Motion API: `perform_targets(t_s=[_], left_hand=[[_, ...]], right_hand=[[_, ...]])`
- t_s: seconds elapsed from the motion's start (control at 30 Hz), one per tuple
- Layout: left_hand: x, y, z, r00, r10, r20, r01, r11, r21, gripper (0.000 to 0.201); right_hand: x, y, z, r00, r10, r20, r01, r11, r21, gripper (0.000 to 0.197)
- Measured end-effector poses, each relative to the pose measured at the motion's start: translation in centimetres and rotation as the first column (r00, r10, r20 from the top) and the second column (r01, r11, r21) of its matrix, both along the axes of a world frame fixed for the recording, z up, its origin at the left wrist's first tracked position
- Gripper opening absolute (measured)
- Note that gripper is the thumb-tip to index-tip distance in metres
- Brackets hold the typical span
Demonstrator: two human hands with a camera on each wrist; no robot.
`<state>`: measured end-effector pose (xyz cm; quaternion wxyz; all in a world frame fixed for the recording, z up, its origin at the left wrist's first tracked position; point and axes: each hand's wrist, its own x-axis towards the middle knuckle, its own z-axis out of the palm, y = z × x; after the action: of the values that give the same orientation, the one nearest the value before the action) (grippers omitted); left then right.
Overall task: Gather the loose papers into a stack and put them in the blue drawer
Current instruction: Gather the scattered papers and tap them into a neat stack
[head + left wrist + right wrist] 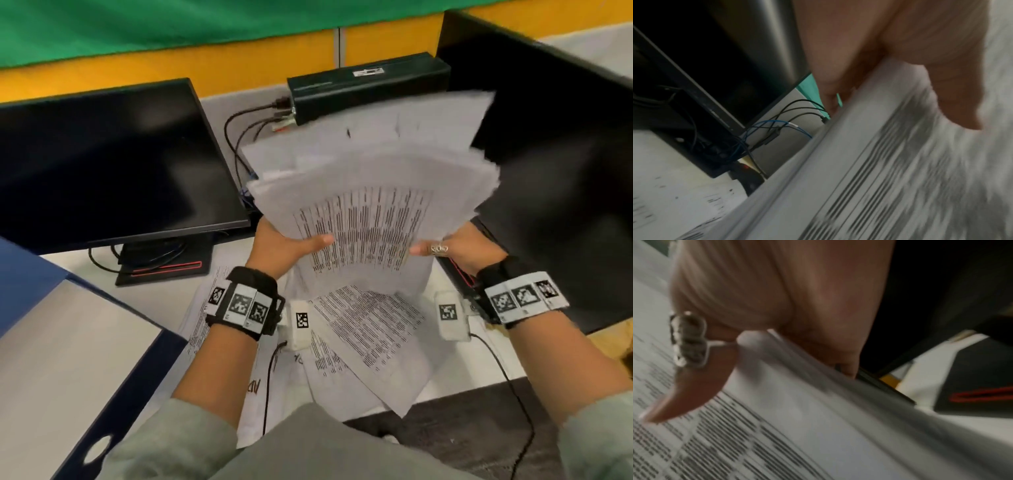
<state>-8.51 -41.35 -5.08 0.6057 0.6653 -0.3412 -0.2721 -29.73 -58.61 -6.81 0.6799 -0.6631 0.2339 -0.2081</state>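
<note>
A thick, uneven stack of printed papers (370, 192) is held up above the desk, its far end blurred. My left hand (287, 248) grips the stack's left edge, thumb on the top sheet and fingers underneath. My right hand (445, 248), with a ring on the thumb, grips the right edge the same way. Close up, the left thumb (953, 91) lies on the stack (890, 170), and the ringed right thumb (694, 369) presses the printed sheet (777, 426). More loose papers (363, 342) lie spread on the desk below. The open blue drawer (34, 281) is at the left.
A black monitor (102, 164) on a stand with a red stripe stands at the back left. A second dark monitor (555, 164) is at the right. A black box (370, 90) with plugged cables sits behind the stack. Wrist-camera cables (507, 370) hang near the desk's front edge.
</note>
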Motion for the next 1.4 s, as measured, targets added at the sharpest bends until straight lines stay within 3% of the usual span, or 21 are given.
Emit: perform_targets(t_s=[0.13,0.23,0.37,0.43,0.53,0.63,0.73,0.83,0.9,0.97,1.03,1.1,1.13,1.2,1.3,1.4], left_hand=[[0.0,-0.7,-0.1,0.996,-0.081,0.046,0.082,0.996,-0.026,0.069],[0.7,-1.3,-0.3,0.996,-0.086,0.007,0.086,0.996,-0.01,0.068],[0.8,-1.3,-2.9,0.996,-0.091,0.005,0.088,0.975,0.205,0.061],[0.1,-1.3,-4.1,0.999,-0.029,-0.04,0.038,0.965,0.258,0.058],[-0.5,-1.5,-4.6,0.992,0.069,-0.101,-0.042,0.966,0.254,0.052],[-0.9,-1.8,-4.2,0.993,0.102,-0.066,-0.093,0.987,0.129,0.053],[-2.2,-1.7,-4.3,0.979,0.199,-0.039,-0.198,0.979,0.047,0.032],[-3.3,-1.1,-6.0,0.983,0.176,0.047,-0.182,0.96,0.214,0.025],[-3.0,-1.0,-8.1,0.99,0.049,0.131,-0.11,0.854,0.508,0.056],[-2.4,-0.4,-9.9,0.975,-0.107,0.196,-0.095,0.594,0.799,0.086],[-2.5,0.8,-11.7,0.958,-0.193,0.214,-0.138,0.345,0.929,0.094],[-3.1,2.1,-13.9,0.949,-0.26,0.181,-0.127,0.212,0.969,0.091],[-3.7,2.7,-14.7,0.944,-0.283,0.171,-0.122,0.182,0.976,0.092],[-4.8,3.3,-16.0,0.955,-0.26,0.145,-0.091,0.207,0.974,0.096],[-5.5,3.1,-16.9,0.977,-0.181,0.111,-0.071,0.214,0.974,0.118],[-4.7,2.5,-17.0,0.985,-0.082,0.154,-0.13,0.25,0.96,0.125]], right_hand=[[0.0,0.3,-3.8,0.983,-0.139,0.118,0.119,0.98,0.163,0.073],[0.3,0.1,-4.3,0.978,-0.174,0.115,0.14,0.957,0.253,0.073],[1.1,1.0,-4.5,0.988,-0.151,0.015,0.148,0.982,0.119,0.074],[1.7,1.3,-4.4,0.982,-0.187,-0.01,0.187,0.982,0.037,0.061],[2.0,1.5,-3.8,0.978,-0.206,-0.034,0.203,0.977,-0.063,0.052],[1.8,1.3,-3.0,0.965,-0.262,0.011,0.262,0.957,-0.124,0.047],[1.5,2.2,-2.3,0.965,-0.256,0.05,0.26,0.957,-0.129,0.044],[1.6,3.7,-3.6,0.976,-0.215,-0.023,0.209,0.965,-0.156,0.048],[2.0,3.7,-4.8,0.945,-0.323,-0.042,0.313,0.937,-0.157,0.042],[2.6,2.9,-4.7,0.9,-0.431,-0.061,0.414,0.891,-0.188,0.033],[2.9,1.7,-3.8,0.857,-0.505,-0.104,0.463,0.842,-0.276,0.023],[2.7,0.3,-3.3,0.815,-0.563,-0.137,0.484,0.791,-0.374,0.017],[2.4,-0.2,-3.1,0.794,-0.587,-0.155,0.488,0.769,-0.412,0.017],[1.8,-1.1,-3.2,0.751,-0.628,-0.202,0.487,0.734,-0.473,0.015],[0.9,-1.4,-3.9,0.716,-0.633,-0.294,0.462,0.746,-0.48,0.012],[0.4,-0.7,-5.0,0.716,-0.616,-0.329,0.477,0.775,-0.414,0.033]])
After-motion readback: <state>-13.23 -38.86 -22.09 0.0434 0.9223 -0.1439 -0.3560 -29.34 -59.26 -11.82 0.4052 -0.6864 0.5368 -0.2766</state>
